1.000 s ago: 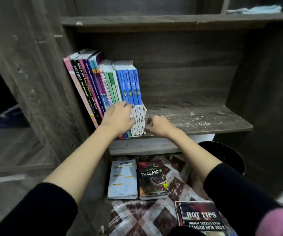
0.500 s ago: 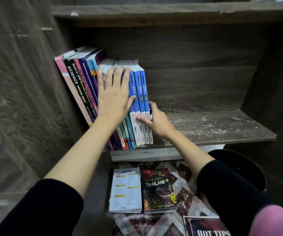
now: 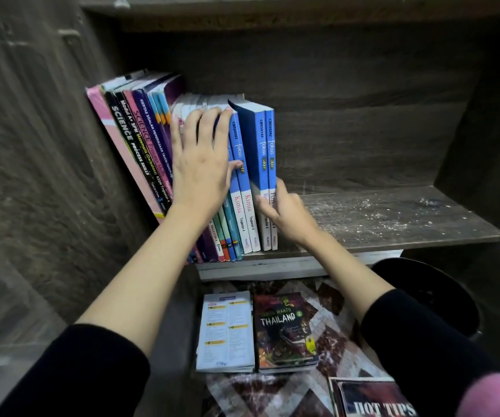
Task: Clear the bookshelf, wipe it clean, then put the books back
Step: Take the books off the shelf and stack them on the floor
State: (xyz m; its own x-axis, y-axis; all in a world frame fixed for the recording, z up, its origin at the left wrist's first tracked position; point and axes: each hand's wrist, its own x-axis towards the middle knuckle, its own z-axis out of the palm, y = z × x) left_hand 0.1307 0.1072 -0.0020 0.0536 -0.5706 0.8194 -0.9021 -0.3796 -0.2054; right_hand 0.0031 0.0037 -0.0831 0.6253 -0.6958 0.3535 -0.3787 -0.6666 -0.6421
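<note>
**Rough wood, slick covers**

The shelf (image 3: 393, 218) is dark, matt, grainy wood, gritty with pale dust. The blue books (image 3: 260, 145) my right hand (image 3: 288, 215) grips have smooth, glossy paper spines. Below, the Thailand paperback (image 3: 285, 329) shines a little on a patterned cloth (image 3: 330, 323). My sleeves (image 3: 92, 371) are soft black fabric.

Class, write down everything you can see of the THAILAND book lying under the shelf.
The Thailand book is a paperback lying flat, front cover up, on a patterned cloth below the dusty shelf. Its glossy cover is dark, with green and red artwork, the white word THAILAND and a smaller line above it. A pale booklet lies close beside its left edge. Nothing rests on it.
</note>
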